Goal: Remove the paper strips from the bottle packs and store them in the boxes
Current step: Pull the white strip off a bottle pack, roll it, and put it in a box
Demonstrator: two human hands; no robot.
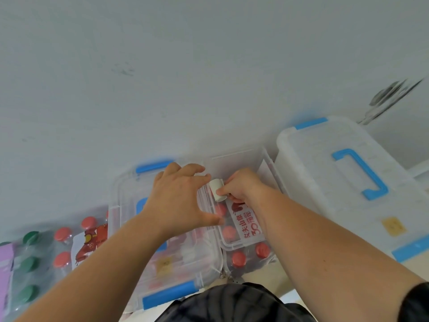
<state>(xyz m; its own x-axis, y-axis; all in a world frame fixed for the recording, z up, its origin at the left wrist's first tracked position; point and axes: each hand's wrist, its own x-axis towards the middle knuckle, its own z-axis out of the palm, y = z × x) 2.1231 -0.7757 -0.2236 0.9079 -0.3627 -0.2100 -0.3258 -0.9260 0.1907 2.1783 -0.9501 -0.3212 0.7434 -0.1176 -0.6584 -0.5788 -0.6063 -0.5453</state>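
Observation:
My right hand (241, 187) pinches a rolled white paper strip (217, 190) over the open clear box (241, 159) in the middle. My left hand (178, 196) grips the edge of that box's clear lid (162, 247), with thumb and fingers spread around it. Under the open box lies a bottle pack (249, 255) with red caps and a white label printed in red. Another bottle pack (69, 245) with red and green caps and a red-printed paper strip (89, 242) lies at the left.
A larger white box (348, 182) with blue handle and blue clips, lid shut, stands at the right. A pale wall rises right behind the boxes. A purple pack (5, 263) shows at the far left edge. My dark clothing fills the bottom middle.

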